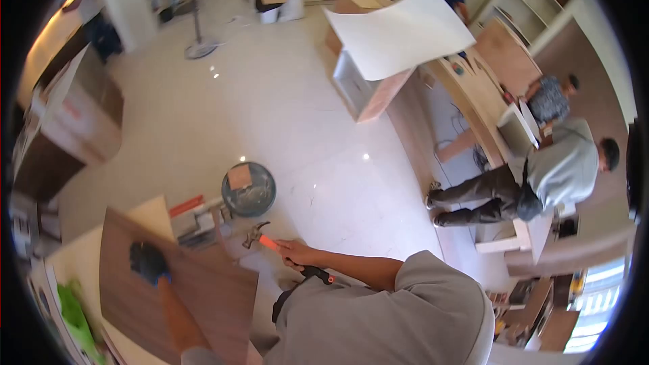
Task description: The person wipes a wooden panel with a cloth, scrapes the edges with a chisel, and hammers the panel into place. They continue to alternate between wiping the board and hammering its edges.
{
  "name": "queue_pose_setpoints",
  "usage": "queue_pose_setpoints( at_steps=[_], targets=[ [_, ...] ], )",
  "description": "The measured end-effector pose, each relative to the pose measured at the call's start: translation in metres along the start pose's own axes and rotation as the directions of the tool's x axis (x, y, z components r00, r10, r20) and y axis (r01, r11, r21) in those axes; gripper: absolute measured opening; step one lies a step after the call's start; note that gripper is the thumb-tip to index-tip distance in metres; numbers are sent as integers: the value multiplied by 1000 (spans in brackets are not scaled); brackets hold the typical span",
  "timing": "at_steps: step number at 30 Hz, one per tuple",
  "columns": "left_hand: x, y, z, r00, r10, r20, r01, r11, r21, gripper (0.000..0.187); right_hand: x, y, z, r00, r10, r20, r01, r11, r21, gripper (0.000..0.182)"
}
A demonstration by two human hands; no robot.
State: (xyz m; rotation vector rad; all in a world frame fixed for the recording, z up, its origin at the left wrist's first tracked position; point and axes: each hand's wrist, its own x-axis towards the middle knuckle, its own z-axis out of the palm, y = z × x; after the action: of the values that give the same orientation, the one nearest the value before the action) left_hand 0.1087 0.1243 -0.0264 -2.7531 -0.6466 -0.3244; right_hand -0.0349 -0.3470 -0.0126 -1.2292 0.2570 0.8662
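My left hand (149, 262), in a dark glove with a blue cuff, lies on a brown wood-grain panel (209, 297) at the lower left; its fingers look spread flat on the surface. My bare right hand (295, 255) is wrapped round the handle of a claw hammer (254, 234) with an orange and black grip. The hammer's metal head points left, above the floor and just right of the panel. Beneath the brown panel is a pale board (152, 216), whose edges show at the left and top.
Beyond the panel stands a round grey tub (249, 190) with a wood piece in it. A green cloth or bag (74, 314) lies left. Several people, one in a grey shirt (561, 162), are by a long workbench (466, 101) at right. A white sheet (405, 30) rests on boxes.
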Motion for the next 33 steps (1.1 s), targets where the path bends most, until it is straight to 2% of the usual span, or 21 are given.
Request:
queue_pose_setpoints(
  at_steps=[2, 4, 9, 11, 14, 16, 20, 22, 23, 24, 27, 28, 29, 30, 31, 33],
  targets=[
    [24, -17, 30, 997, -72, 8, 71, 996, 48, 54, 13, -7, -7, 1000, -17, -9, 17, 1000, -10, 50],
    [42, -19, 43, 993, -83, 89, 76, 994, 82, 55, 23, -2, -20, 999, -24, -44, 23, 999, -41, 50],
    [86, -31, 36, 973, -141, 185, 125, 988, 94, 55, -13, 8, -52, 980, -84, -178, 51, 982, -181, 47],
    [108, -36, 36, 970, -123, 211, 105, 990, 95, 55, -36, 12, -55, 964, -45, -261, 0, 985, -172, 50],
    [124, -51, 59, 999, 37, -12, -36, 996, 87, 48, -62, 35, -50, 923, 23, -384, -80, 988, -134, 50],
    [138, -55, 70, 993, 92, -73, -85, 993, 87, 44, -82, 45, -38, 885, 69, -460, -120, 989, -82, 50],
    [167, -58, 89, 987, 146, -64, -142, 988, 57, 37, -100, 104, -19, 828, 24, -560, -78, 994, -72, 54],
    [181, -77, 98, 986, 164, -32, -162, 985, 64, 35, -112, 102, -6, 855, 51, -517, -90, 995, -51, 59],
    [196, -78, 98, 985, 172, -4, -171, 982, 76, 34, -106, 140, -26, 823, -4, -569, -114, 979, -171, 59],
    [205, -82, 94, 985, 170, 36, -172, 981, 93, 33, -112, 93, 5, 759, 121, -639, -179, 983, -27, 40],
    [235, -67, 106, 979, 175, 105, -184, 980, 82, 32, -101, 118, 14, 855, 128, -502, -158, 987, -17, 48],
    [227, -65, 89, 943, 331, 16, -328, 940, -94, 31, -100, 123, 25, 876, 147, -460, -161, 987, 9, 51],
    [236, -71, 128, 962, 268, -45, -271, 935, -228, 35, -91, 103, 42, 895, 152, -419, -150, 988, 39, 52],
    [185, -23, 47, 993, 117, -6, -115, 966, -232, 42, -100, 85, 58, 909, 157, -387, -136, 987, 81, 53],
    [171, -15, 41, 991, 124, -52, -134, 952, -277, 49, -93, 65, 75, 915, 126, -384, -95, 990, 100, 55],
    [152, 8, 45, 985, 166, -47, -172, 945, -277, 48, -86, 45, 87, 934, 136, -331, -129, 991, 45, 53]
  ],
)
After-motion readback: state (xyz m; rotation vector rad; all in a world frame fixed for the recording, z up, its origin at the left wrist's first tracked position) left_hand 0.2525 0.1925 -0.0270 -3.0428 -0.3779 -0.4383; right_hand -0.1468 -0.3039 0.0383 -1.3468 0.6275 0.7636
